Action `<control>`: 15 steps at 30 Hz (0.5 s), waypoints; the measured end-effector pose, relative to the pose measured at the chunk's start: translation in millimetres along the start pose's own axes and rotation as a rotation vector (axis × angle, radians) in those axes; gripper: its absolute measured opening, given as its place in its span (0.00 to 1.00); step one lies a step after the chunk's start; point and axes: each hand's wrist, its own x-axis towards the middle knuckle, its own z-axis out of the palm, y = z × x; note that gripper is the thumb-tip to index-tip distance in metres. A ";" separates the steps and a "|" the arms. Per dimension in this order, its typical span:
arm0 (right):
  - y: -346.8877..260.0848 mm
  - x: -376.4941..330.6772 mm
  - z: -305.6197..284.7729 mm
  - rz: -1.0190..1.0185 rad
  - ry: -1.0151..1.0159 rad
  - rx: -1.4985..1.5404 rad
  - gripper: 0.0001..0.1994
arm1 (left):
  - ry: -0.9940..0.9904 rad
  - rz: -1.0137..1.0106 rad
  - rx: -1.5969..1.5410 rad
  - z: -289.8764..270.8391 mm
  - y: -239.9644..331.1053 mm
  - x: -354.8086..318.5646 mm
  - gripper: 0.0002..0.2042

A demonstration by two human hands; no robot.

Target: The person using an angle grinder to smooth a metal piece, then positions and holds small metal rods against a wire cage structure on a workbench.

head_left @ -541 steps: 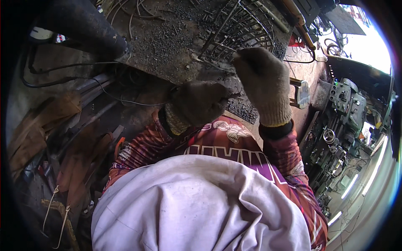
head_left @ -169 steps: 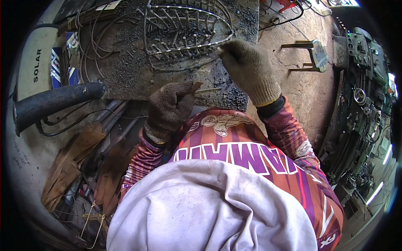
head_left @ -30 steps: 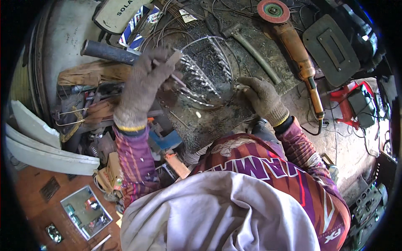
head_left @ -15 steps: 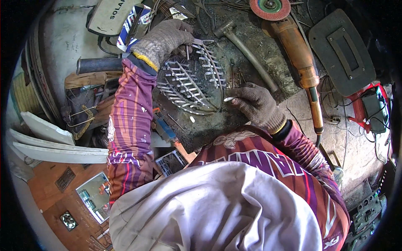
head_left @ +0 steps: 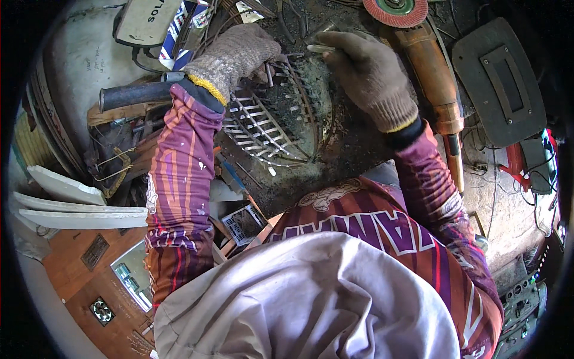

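Observation:
My left hand (head_left: 236,54), in a grey knitted glove with a yellow cuff edge, is closed at the far end of a leaf-shaped metal frame (head_left: 263,122). A short metal rod (head_left: 268,75) sticks out below its fingers. The frame has curved dark bars with rows of short bright crosspieces and lies on the dark work surface. My right hand (head_left: 373,78), gloved too, is closed above the work surface, right of the frame's far end. Between its fingertips is a small, flat, pale piece (head_left: 321,48), whose kind I cannot make out. A small white bit (head_left: 272,171) lies by the frame's near edge.
An angle grinder (head_left: 427,72) with a red flap disc lies to the right, beside a dark welding shield (head_left: 499,84). Pliers (head_left: 293,18) lie at the far side. A dark tube (head_left: 134,96) and white panels (head_left: 78,212) are on the left.
My right hand has moved away from me, from the frame's near right side to its far right, carrying the pale piece and now covering much of the hammer. My left hand stays nearly in place.

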 end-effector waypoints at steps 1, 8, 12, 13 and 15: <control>5.2 2.0 4.8 0.009 -0.030 -0.007 0.11 | 0.006 0.014 0.024 -0.4 1.2 1.8 0.10; 18.4 5.6 26.7 -0.103 -0.171 -0.124 0.11 | -0.300 -0.147 0.411 -14.1 27.4 6.8 0.16; 21.3 12.2 35.6 -0.169 -0.203 -0.173 0.12 | -0.064 0.019 0.036 -4.8 2.5 2.5 0.13; 19.4 13.9 37.2 -0.170 -0.219 -0.166 0.12 | -0.076 0.048 0.057 -4.1 -1.3 3.7 0.13; 10.3 16.7 36.4 -0.182 -0.227 -0.224 0.12 | -0.105 0.069 0.101 -4.1 -3.5 6.2 0.12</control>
